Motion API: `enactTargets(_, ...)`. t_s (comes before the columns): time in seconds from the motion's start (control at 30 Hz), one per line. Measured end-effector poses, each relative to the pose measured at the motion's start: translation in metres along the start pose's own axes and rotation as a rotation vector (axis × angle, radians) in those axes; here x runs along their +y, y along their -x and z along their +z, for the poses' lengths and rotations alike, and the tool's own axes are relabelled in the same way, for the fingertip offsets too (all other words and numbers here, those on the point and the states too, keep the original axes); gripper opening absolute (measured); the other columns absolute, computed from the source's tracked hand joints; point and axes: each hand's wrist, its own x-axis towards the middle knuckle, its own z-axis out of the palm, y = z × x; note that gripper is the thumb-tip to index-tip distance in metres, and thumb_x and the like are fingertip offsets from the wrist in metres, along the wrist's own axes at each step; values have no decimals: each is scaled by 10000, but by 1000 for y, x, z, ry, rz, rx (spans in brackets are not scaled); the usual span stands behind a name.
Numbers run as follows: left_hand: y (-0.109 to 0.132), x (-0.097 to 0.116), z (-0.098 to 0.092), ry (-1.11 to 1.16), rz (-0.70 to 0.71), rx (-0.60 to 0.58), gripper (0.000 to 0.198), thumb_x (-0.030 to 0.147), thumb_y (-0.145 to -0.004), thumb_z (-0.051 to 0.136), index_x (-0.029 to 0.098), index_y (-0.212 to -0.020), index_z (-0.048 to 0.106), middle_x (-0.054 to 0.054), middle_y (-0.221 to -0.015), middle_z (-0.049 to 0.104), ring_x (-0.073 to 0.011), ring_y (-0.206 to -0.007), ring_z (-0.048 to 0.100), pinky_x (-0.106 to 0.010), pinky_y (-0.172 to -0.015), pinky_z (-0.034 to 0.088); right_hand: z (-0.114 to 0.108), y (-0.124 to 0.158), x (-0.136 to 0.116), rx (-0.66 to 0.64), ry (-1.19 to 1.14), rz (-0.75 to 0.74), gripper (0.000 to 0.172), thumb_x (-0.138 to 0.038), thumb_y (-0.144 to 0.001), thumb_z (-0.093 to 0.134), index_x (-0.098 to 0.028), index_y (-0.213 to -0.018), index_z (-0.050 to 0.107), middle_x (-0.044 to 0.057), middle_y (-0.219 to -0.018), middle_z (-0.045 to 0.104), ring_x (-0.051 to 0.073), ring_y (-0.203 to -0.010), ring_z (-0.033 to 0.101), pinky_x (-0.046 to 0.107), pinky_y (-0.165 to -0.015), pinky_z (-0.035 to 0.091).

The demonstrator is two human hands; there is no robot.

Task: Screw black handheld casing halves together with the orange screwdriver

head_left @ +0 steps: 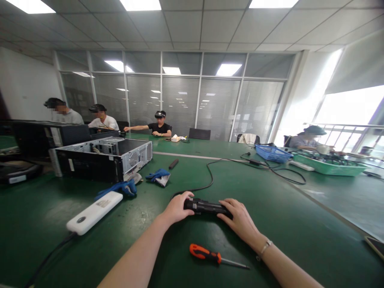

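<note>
A long black device (205,206) with a black cable lies on the green table (270,224) in front of me. My left hand (177,208) grips its left end with curled fingers. Over its right end rests my right hand (238,219), fingers closed on it. An orange-handled screwdriver (210,255) lies loose on the table just nearer to me, between my forearms.
A white power strip (93,212) lies at the left, near blue gloves (158,176) and an open computer case (103,158). A blue basket (271,153) and a green tray (330,165) stand at the right. Several people sit at the far side and right.
</note>
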Motion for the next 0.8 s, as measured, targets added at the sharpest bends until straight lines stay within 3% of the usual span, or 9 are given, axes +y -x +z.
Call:
enactTargets(0.07, 0, -2, 1, -14, 3, 9, 539, 260, -662, 776, 224, -1158, 568, -61, -1088, 670, -269, -1021, 611, -343, -895, 445, -7, 1, -14, 73, -42, 10, 439, -469, -842, 590, -228, -1209, 578, 116, -1160, 588, 288, -1062, 544, 447, -929, 420)
enactTargets(0.13, 0, -4, 2, -17, 19, 14, 495, 262, -681, 759, 217, -1147, 598, -62, -1119, 665, -270, -1045, 603, -348, -929, 431, -17, 2, -37, 31, -143, 7, 415, -468, -851, 583, -227, -1188, 591, 110, -1133, 595, 267, -1030, 553, 408, -906, 437)
enactTargets(0.2, 1, -6, 4, -4, 32, 6, 472, 256, -706, 737, 214, -1158, 608, -57, -1156, 658, -262, -1071, 596, -344, -963, 416, -27, 4, -65, -191, -280, -29, 372, -483, -842, 593, -243, -1124, 627, 69, -1015, 629, 208, -879, 592, 315, -778, 480)
enactTargets(0.3, 1, -7, 6, 6, 49, -6, 546, 236, -731, 714, 229, -1254, 559, -48, -1259, 613, -248, -1151, 556, -342, -1018, 379, -38, 7, -102, -533, -280, -150, 444, -497, -681, 751, -242, -1034, 664, 16, -890, 644, 175, -741, 597, 252, -642, 461)
enactTargets(0.4, 2, -5, 10, 0, 105, -27, 599, 232, -763, 689, 277, -1329, 497, -25, -1320, 570, -232, -1190, 526, -347, -1043, 353, -47, 3, -118, -582, -225, -246, 252, -347, -713, 748, -219, -918, 678, 8, -846, 656, 182, -769, 609, 258, -698, 461)
enactTargets(0.5, 2, -1, 13, -4, 149, -59, 527, 238, -796, 666, 294, -1303, 534, -17, -1253, 613, -219, -1133, 557, -336, -1020, 371, -56, -13, -111, -329, -335, -167, 163, -256, -832, 615, -211, -988, 634, 22, -885, 664, 175, -793, 620, 270, -740, 484)
enactTargets(0.63, 0, 5, 16, -4, 141, -72, 515, 242, -796, 682, 291, -1291, 551, -28, -1196, 639, -223, -1084, 573, -340, -991, 389, -53, -32, -83, 304, -549, 105, 444, -311, -909, 499, -199, -1326, 396, 48, -932, 630, 143, -654, 621, 269, -606, 537)
enactTargets(0.7, 0, 7, 17, -2, 142, -79, 519, 241, -801, 680, 303, -1298, 543, -24, -1205, 632, -223, -1087, 569, -342, -989, 387, -43, -32, -70, 545, -596, 161, 555, -321, -906, 511, -209, -1403, 293, 44, -936, 614, 129, -612, 613, 280, -594, 556)
enactTargets(0.8, -1, 8, 17, 3, 142, -87, 515, 240, -811, 667, 301, -1306, 534, -23, -1215, 625, -224, -1096, 564, -343, -992, 383, -23, -20, -63, 636, -528, 95, 569, -291, -902, 529, -213, -1417, 301, 51, -932, 616, 126, -608, 606, 299, -615, 570)
